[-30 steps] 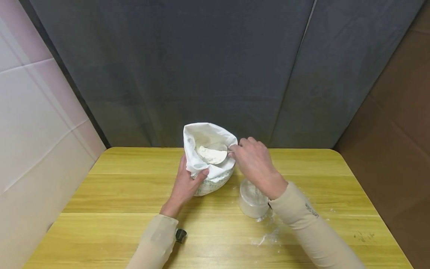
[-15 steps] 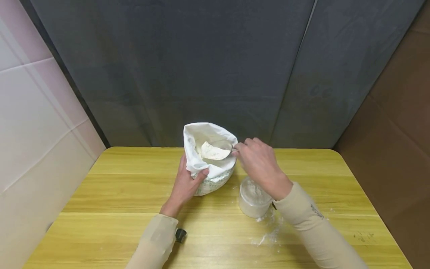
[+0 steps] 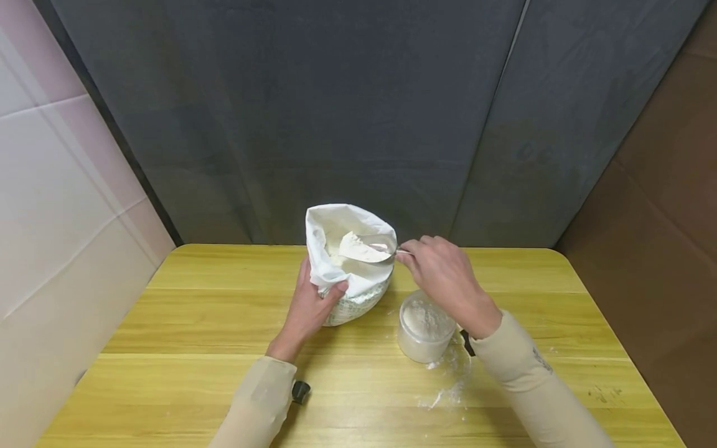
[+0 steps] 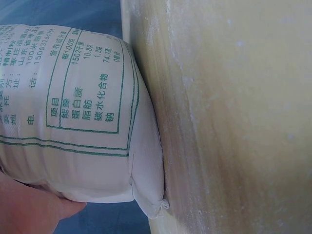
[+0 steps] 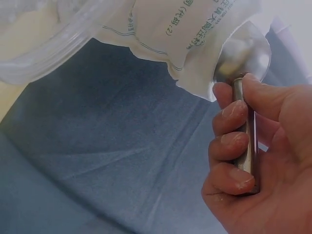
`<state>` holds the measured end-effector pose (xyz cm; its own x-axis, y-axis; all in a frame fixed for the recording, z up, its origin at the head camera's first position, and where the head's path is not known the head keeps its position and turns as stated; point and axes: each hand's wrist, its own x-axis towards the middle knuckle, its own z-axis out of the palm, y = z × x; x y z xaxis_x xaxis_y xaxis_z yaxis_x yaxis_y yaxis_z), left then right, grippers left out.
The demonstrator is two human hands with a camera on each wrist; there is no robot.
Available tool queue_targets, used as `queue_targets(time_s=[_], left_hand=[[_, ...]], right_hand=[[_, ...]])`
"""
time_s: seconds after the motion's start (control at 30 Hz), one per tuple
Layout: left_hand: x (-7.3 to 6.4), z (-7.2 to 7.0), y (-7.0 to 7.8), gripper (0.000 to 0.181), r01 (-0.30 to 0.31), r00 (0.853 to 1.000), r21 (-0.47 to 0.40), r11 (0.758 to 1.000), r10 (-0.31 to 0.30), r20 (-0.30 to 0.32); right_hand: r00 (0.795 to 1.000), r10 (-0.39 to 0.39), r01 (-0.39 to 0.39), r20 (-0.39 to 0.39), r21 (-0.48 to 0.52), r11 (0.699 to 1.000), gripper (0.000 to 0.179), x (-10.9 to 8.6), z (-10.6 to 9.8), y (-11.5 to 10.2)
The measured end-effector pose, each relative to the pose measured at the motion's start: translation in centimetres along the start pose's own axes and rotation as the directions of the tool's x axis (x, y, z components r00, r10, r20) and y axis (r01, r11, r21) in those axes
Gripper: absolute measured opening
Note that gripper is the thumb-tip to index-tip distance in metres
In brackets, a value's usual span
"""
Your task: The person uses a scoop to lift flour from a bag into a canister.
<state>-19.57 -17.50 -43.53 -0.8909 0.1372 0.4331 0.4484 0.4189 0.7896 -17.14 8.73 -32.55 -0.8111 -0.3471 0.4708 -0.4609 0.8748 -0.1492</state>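
A white cloth flour bag [image 3: 353,298] with green print stands on the table, its mouth turned wide. My left hand [image 3: 308,308] grips the bag's left front side, thumb over the folded rim. In the right wrist view my right hand [image 5: 258,141] curls round the handle of a metal scoop [image 5: 246,56]. White flour [image 3: 358,249] is heaped in the scoop, which lies at the bag's mouth close to its right rim. Below my right forearm, a clear round tub [image 3: 424,345] holds more flour.
Spilled flour [image 3: 445,395] dusts the yellow wooden table [image 3: 196,373] in front of the tub. A dark grey wall panel [image 3: 336,112] rises at the table's back edge, with a brown panel [image 3: 661,249] on the right.
My right hand has drawn the loaded scoop up and rightward toward the bag's rim, uncovering more of the tub. My left hand and the bag have stayed in place.
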Motion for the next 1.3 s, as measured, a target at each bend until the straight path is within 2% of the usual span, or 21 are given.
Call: queue_targets(time_s=[0.33, 0.83, 1.3], left_hand=[[0.0, -0.1, -0.2, 0.106, -0.003, 1.000, -0.009, 1.000, 0.003, -0.001], [-0.1, -0.3, -0.3, 0.106, 0.004, 1.000, -0.005, 1.000, -0.004, 0.003], [0.0, -0.5, -0.3, 0.108, 0.008, 1.000, 0.003, 1.000, -0.008, 0.010]], right_hand=[[0.999, 0.040, -0.041, 0.011, 0.082, 0.996, 0.024, -0.7, -0.4, 0.4], [1.000, 0.029, -0.028, 0.000, 0.143, 0.989, 0.024, -1.7, -0.7, 1.5], [0.997, 0.075, -0.078, 0.024, 0.167, 0.983, 0.020, -2.4, -1.0, 2.3]])
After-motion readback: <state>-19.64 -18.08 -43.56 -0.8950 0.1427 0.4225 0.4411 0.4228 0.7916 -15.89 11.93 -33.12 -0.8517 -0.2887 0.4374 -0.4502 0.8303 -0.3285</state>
